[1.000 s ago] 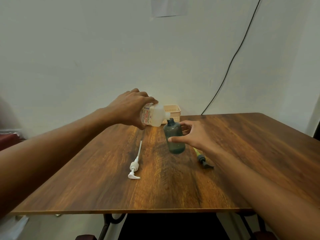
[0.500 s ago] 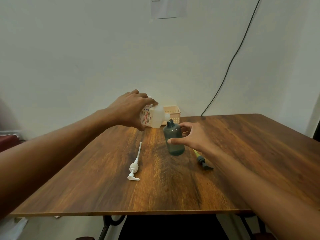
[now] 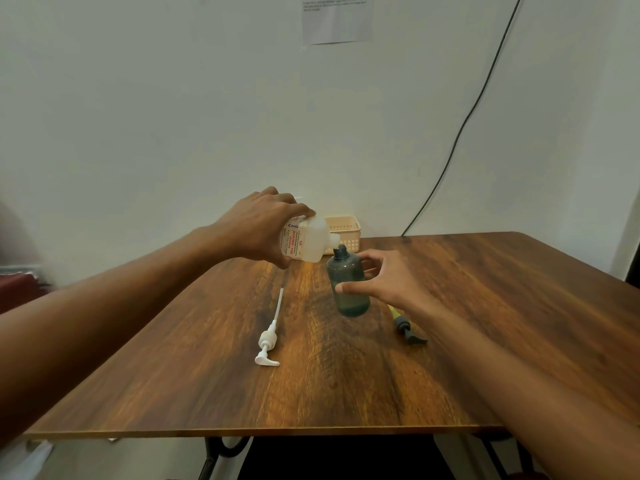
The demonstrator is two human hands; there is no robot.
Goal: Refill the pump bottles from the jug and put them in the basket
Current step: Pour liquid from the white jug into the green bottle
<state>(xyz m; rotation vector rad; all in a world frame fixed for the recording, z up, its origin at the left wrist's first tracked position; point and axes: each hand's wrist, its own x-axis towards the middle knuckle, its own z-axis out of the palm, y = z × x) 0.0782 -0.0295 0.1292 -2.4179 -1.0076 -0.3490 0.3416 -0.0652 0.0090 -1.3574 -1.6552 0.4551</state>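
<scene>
My left hand grips a white labelled jug tipped on its side, its spout right at the open neck of a dark teal bottle. The bottle stands upright mid-table, and my right hand wraps round its right side with thumb across the front. A white pump head with its long tube lies on the table to the left. A dark pump head with a yellowish tube lies right of the bottle, partly under my right forearm. A beige basket sits at the far edge behind the jug.
The wooden table stands against a pale wall. A black cable runs down the wall to the table's far edge. A paper sheet is stuck high on the wall. Something dark red lies off the table's left.
The jug's spout has dropped slightly closer to the bottle's neck. Both hands hold about the same places.
</scene>
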